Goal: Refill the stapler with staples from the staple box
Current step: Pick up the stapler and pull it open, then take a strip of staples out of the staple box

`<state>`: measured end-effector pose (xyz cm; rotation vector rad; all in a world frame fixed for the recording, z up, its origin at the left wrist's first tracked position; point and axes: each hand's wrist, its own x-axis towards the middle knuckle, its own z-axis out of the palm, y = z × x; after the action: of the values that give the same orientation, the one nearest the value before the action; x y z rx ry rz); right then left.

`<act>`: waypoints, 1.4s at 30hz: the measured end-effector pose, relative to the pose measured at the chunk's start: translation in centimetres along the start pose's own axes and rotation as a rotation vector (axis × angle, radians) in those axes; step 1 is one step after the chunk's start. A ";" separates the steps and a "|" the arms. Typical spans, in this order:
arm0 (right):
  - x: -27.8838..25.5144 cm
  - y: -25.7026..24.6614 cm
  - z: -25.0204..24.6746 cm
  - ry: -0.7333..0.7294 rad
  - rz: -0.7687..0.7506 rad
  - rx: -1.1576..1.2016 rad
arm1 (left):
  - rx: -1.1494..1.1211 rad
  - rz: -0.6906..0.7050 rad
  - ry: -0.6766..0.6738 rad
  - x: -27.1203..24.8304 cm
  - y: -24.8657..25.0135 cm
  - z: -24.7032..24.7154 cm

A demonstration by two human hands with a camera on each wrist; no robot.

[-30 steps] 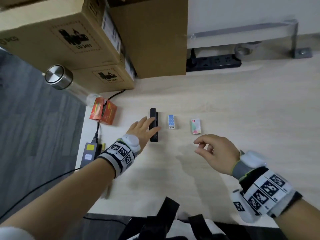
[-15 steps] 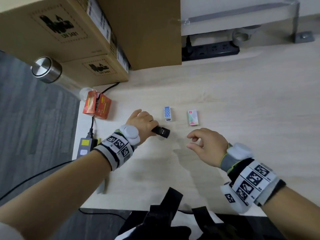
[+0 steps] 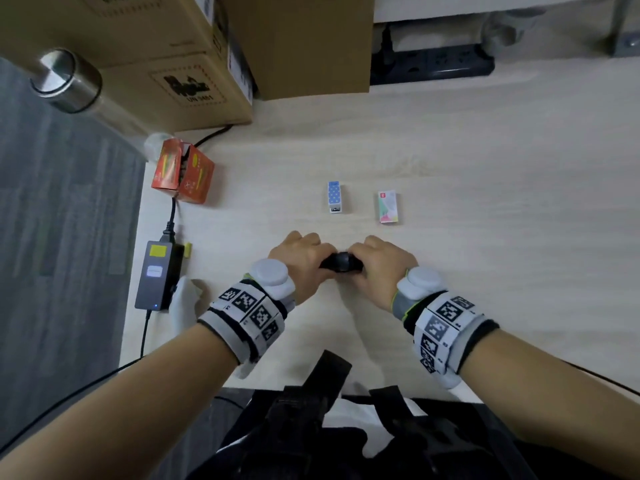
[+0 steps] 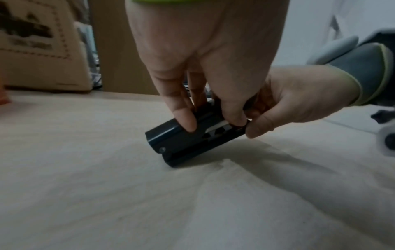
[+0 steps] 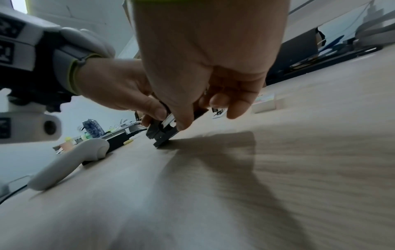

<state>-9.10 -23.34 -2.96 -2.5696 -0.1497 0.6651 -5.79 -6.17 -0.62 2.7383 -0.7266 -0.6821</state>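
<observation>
The black stapler is held between both hands at the middle of the table, one end touching the tabletop. My left hand grips its left part from above, fingers and thumb curled round the body. My right hand pinches the other end, thumb near a silver metal strip on its side. Beyond the hands lie a blue dotted staple box and a white-and-pink staple box. Whether the stapler's magazine is open is hidden by the fingers.
An orange carton stands at the left edge by a grey power adapter and its cable. Cardboard boxes and a black power strip line the back. A steel bottle stands off the table's left corner.
My left hand picked the stapler up from beside the blue box and brought it nearer to me. My right hand moved left and took hold of its other end.
</observation>
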 end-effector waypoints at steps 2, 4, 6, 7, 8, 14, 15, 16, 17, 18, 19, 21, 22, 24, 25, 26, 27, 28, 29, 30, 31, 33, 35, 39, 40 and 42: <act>0.5 0.3 0.2 -0.024 0.025 0.002 | -0.118 0.003 0.094 -0.6 -0.9 -0.3; 0.8 0.6 0.3 -0.057 0.049 0.015 | -0.248 -0.022 0.156 -1.4 -1.8 -0.9; 0.9 0.6 0.5 -0.050 0.042 0.022 | -0.345 -0.038 0.173 -2.1 -2.7 -1.4; 0.9 0.5 0.5 -0.038 0.033 0.021 | -0.390 -0.048 0.187 -2.4 -3.1 -1.7; 0.9 0.4 0.5 -0.026 0.029 0.023 | -0.446 -0.064 0.204 -2.6 -3.6 -1.8; 0.9 0.3 0.4 0.003 0.027 0.039 | -0.765 -0.273 0.296 -3.4 -5.4 -2.6; 0.9 0.3 0.4 0.000 0.030 0.042 | -0.830 -0.310 0.289 -3.5 -5.7 -2.6; 1.0 0.3 0.5 -0.007 0.035 0.041 | -0.907 -0.354 0.279 -3.5 -6.3 -2.6; 1.0 0.4 0.6 -0.018 0.044 0.036 | -1.012 -0.397 0.273 -3.6 -6.8 -2.6; 1.1 0.6 0.6 -0.026 0.058 0.034 | -1.136 -0.439 0.270 -3.7 -7.3 -2.5; 1.1 0.9 0.6 -0.030 0.077 0.036 | -1.281 -0.480 0.274 -3.7 -7.7 -2.4; 0.9 1.3 0.7 -0.019 0.109 0.054 | -1.495 -0.568 0.298 -3.9 -8.9 -2.0; 0.9 1.5 0.8 -0.007 0.117 0.065 | -1.523 -0.596 0.304 -3.9 -9.4 -1.8; 0.7 1.6 1.1 0.010 0.125 0.080 | -1.467 -0.617 0.277 -4.0 -10.3 -1.0; 0.7 1.7 1.1 0.020 0.126 0.088 | -1.369 -0.620 0.263 -3.8 -10.5 -0.8; 0.7 1.7 1.2 0.030 0.123 0.095 | -1.203 -0.625 0.248 -3.7 -10.7 -0.6; 0.8 1.7 1.2 0.038 0.123 0.099 | -0.999 -0.627 0.226 -3.5 -10.9 -0.5; 0.8 1.8 1.2 0.041 0.124 0.100 | -0.786 -0.628 0.185 -3.4 -10.9 -0.6; 0.8 1.8 1.2 0.041 0.125 0.098 | -0.585 -0.608 0.131 -3.3 -10.8 -0.6; 0.8 1.9 1.2 0.039 0.121 0.092 | -0.402 -0.560 0.085 -3.1 -10.7 -0.5; 0.8 1.9 1.1 0.035 0.113 0.082 | -0.251 -0.489 0.064 -2.9 -10.4 -0.4; 0.8 1.9 1.0 0.023 0.094 0.063 | -0.109 -0.318 0.105 -2.6 -9.4 0.2; 0.6 2.0 0.7 0.029 0.078 0.065 | -0.116 -0.172 0.176 -2.4 -8.0 0.6; 0.4 2.7 -0.6 0.147 0.081 0.103 | -0.140 -0.034 0.220 -2.5 -6.2 1.6; 0.6 3.2 -1.2 0.182 0.088 0.106 | -0.138 -0.028 0.213 -2.2 -6.1 1.9; 1.3 4.3 -2.6 0.251 0.102 0.095 | -0.129 -0.021 0.185 -1.6 -5.8 2.5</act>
<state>-6.80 -27.98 -3.57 -2.5548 0.0939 0.3707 -5.88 -0.60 -4.05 2.6494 -0.5916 -0.4543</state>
